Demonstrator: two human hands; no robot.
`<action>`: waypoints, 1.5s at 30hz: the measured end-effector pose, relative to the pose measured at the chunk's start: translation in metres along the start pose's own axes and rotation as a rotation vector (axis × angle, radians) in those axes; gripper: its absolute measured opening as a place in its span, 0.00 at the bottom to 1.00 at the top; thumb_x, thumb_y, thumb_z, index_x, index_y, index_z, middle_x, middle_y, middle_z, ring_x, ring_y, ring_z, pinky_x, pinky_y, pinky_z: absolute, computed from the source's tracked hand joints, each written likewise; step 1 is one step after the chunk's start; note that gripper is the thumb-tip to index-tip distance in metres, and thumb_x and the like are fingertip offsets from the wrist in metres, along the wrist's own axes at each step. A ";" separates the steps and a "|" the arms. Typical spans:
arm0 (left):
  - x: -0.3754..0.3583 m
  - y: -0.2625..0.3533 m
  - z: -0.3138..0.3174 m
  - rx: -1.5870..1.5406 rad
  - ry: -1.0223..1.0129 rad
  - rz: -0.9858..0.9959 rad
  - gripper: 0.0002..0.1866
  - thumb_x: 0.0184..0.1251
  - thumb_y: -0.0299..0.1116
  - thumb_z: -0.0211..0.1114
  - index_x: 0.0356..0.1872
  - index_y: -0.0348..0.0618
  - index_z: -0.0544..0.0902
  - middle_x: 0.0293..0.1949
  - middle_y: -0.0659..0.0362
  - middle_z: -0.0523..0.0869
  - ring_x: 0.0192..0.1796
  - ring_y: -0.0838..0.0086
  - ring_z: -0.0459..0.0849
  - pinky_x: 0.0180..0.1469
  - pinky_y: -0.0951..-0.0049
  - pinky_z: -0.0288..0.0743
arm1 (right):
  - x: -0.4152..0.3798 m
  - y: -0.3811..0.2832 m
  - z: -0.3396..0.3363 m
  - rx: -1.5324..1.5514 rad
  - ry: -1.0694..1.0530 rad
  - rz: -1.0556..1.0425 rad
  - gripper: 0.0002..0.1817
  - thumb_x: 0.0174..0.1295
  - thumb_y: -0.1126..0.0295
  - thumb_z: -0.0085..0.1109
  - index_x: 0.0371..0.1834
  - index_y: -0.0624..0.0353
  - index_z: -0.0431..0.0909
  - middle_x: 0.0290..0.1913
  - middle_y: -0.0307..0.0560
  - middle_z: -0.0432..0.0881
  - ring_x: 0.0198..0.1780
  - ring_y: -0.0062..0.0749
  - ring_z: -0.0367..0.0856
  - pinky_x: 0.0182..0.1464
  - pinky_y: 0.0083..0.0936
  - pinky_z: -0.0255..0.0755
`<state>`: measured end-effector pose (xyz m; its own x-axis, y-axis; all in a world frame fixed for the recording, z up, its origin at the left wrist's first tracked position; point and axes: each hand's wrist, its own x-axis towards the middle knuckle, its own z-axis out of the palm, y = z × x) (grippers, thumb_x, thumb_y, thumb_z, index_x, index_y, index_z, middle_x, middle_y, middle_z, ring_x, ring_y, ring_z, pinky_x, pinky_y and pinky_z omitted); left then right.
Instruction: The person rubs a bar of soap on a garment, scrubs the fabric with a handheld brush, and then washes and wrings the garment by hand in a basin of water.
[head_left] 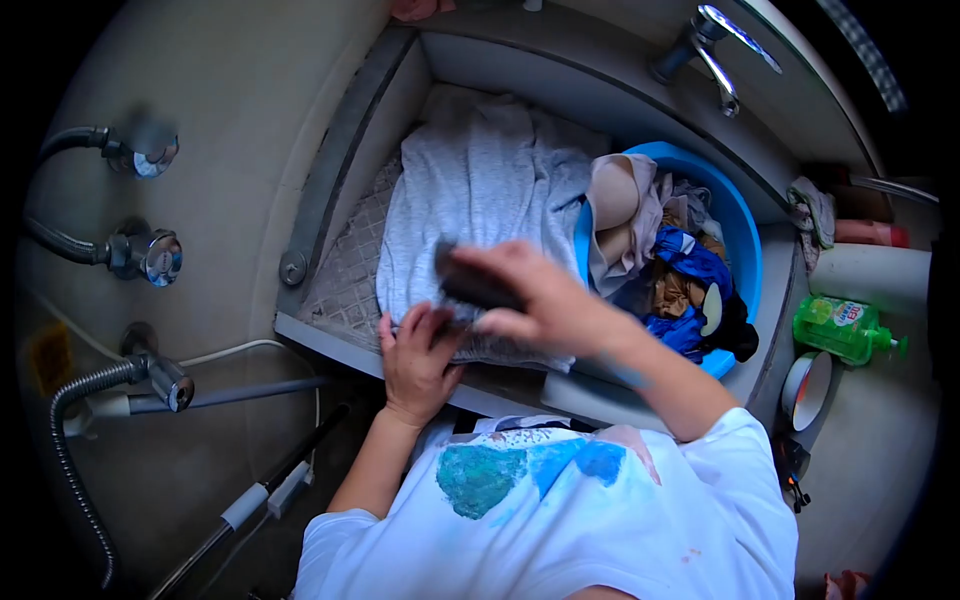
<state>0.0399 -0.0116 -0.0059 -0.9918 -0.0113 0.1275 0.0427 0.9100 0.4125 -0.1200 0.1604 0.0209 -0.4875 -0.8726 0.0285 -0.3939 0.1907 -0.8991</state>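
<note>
A light grey garment [490,175] lies spread over the ridged washboard floor of the sink [350,250]. My right hand [545,300] grips a dark brush [475,282] over the lower part of the cloth; both are smeared by motion, and the bristle side is hidden. At the near edge of the garment, my left hand [420,365] presses down with bent fingers, closed on the fabric. Right of the garment, a blue basin [745,260] holds a beige padded bra [615,195] and other crumpled clothes in blue, brown and black.
A chrome faucet [715,60] rises over the sink's back right corner. To the right lie a green pump bottle [845,328] and a small round bowl [805,392]. Valves [150,258] and a metal hose [65,450] are along the left wall. A rag [812,215] hangs near the right rim.
</note>
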 end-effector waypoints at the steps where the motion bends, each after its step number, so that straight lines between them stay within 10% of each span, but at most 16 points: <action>1: -0.005 -0.009 0.010 -0.010 0.024 0.054 0.24 0.38 0.34 0.75 0.44 0.55 0.84 0.50 0.63 0.80 0.58 0.65 0.75 0.61 0.44 0.57 | 0.007 0.004 0.026 -0.146 -0.070 -0.029 0.39 0.57 0.54 0.67 0.72 0.51 0.65 0.52 0.65 0.74 0.51 0.57 0.75 0.57 0.43 0.70; 10: -0.004 -0.013 0.010 -0.151 0.006 0.050 0.21 0.37 0.33 0.74 0.40 0.56 0.84 0.43 0.66 0.82 0.53 0.68 0.79 0.59 0.46 0.59 | 0.110 0.111 0.015 -0.823 0.275 0.355 0.31 0.57 0.59 0.64 0.67 0.39 0.71 0.42 0.61 0.78 0.40 0.57 0.80 0.42 0.46 0.75; 17: -0.005 -0.017 0.012 -0.159 -0.042 0.058 0.22 0.37 0.34 0.74 0.41 0.57 0.84 0.46 0.67 0.82 0.55 0.69 0.77 0.57 0.46 0.59 | 0.073 0.049 0.058 -0.345 -0.022 -0.276 0.36 0.50 0.69 0.67 0.67 0.38 0.71 0.41 0.60 0.76 0.41 0.55 0.78 0.43 0.45 0.74; 22: -0.003 -0.017 0.009 -0.192 -0.068 0.063 0.22 0.37 0.34 0.75 0.41 0.58 0.84 0.47 0.68 0.82 0.55 0.69 0.77 0.58 0.46 0.59 | 0.141 0.121 0.030 -0.698 0.217 0.226 0.31 0.54 0.65 0.66 0.65 0.40 0.73 0.40 0.59 0.78 0.39 0.53 0.81 0.39 0.43 0.75; 30: -0.006 -0.020 0.012 -0.199 -0.106 0.062 0.22 0.43 0.36 0.73 0.45 0.56 0.84 0.48 0.67 0.81 0.57 0.71 0.76 0.59 0.44 0.58 | 0.087 0.041 0.067 -0.362 -0.167 -0.265 0.39 0.48 0.68 0.69 0.68 0.34 0.70 0.44 0.61 0.76 0.43 0.55 0.79 0.47 0.44 0.74; 38: -0.003 -0.020 0.008 -0.209 -0.106 0.066 0.23 0.38 0.35 0.74 0.43 0.57 0.85 0.48 0.67 0.81 0.57 0.68 0.77 0.58 0.48 0.59 | 0.158 0.135 0.020 -0.720 0.209 0.229 0.32 0.54 0.66 0.66 0.66 0.39 0.72 0.41 0.59 0.77 0.40 0.54 0.78 0.43 0.44 0.73; 45: -0.004 -0.020 0.011 -0.199 -0.131 0.047 0.24 0.40 0.35 0.74 0.46 0.57 0.84 0.49 0.67 0.81 0.57 0.71 0.76 0.59 0.45 0.58 | 0.060 0.056 0.036 -0.248 -0.098 -0.196 0.34 0.50 0.68 0.70 0.65 0.43 0.73 0.43 0.58 0.78 0.43 0.54 0.78 0.46 0.41 0.74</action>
<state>0.0415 -0.0252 -0.0244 -0.9947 0.0951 0.0377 0.0993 0.8085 0.5800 -0.1433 0.1022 -0.0430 -0.3108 -0.9404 0.1379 -0.6566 0.1076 -0.7465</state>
